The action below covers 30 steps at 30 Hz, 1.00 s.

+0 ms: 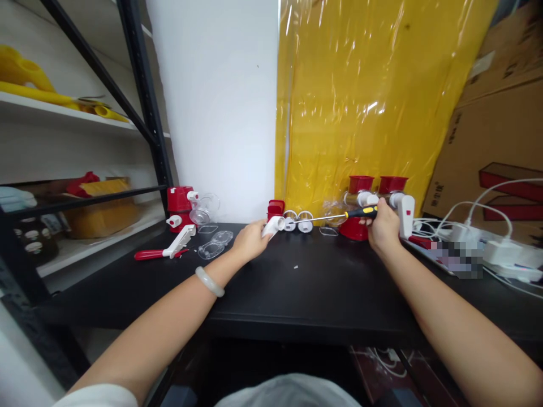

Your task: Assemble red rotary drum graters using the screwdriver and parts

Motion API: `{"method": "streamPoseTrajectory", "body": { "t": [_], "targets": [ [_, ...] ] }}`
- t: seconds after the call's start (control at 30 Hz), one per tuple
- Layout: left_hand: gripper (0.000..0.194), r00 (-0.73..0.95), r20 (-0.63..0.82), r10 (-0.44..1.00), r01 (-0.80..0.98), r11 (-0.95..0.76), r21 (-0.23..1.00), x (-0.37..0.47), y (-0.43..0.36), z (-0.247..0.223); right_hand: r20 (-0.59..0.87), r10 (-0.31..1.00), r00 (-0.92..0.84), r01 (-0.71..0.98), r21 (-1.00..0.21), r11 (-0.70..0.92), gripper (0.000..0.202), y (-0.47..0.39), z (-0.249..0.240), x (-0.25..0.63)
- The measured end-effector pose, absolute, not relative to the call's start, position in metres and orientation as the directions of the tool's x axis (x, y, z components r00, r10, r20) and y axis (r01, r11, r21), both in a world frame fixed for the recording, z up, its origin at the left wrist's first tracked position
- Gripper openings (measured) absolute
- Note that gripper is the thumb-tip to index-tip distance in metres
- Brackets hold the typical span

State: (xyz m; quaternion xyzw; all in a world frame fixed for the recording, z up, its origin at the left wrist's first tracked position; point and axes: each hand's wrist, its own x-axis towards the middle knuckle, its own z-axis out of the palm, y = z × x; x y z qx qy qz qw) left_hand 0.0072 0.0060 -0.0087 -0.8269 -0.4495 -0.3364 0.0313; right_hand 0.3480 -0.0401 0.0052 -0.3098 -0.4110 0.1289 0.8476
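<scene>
My left hand [251, 240] is closed round a white plastic part [274, 226] above the black table. In my right hand [384, 225] is the black and yellow handle of a screwdriver [360, 212], its fingers wrapped round it. The metal shaft points left, with its tip at the open round end of the white part; whether it touches cannot be made out. Two white rings [304, 221] and a small red piece [276, 207] stand just behind. Beside my right hand are two red and white devices, one with a white crank arm [406, 217].
More red housings [180, 206], a red-handled white crank [163, 249] and clear plastic parts [215, 244] lie at the left of the black table [271, 299]. White cables and adapters [509, 254] crowd the right end. Shelves [63, 113] stand left, a cardboard box [500, 135] right.
</scene>
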Motion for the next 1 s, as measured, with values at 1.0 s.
{"method": "streamPoseTrajectory", "body": {
  "t": [1.0],
  "targets": [
    [0.044, 0.034, 0.716, 0.698, 0.142, -0.712, 0.688, 0.017, 0.028, -0.022, 0.701, 0.583, 0.412, -0.049, -0.622, 0.782, 0.033, -0.063, 0.013, 0.299]
  ]
}}
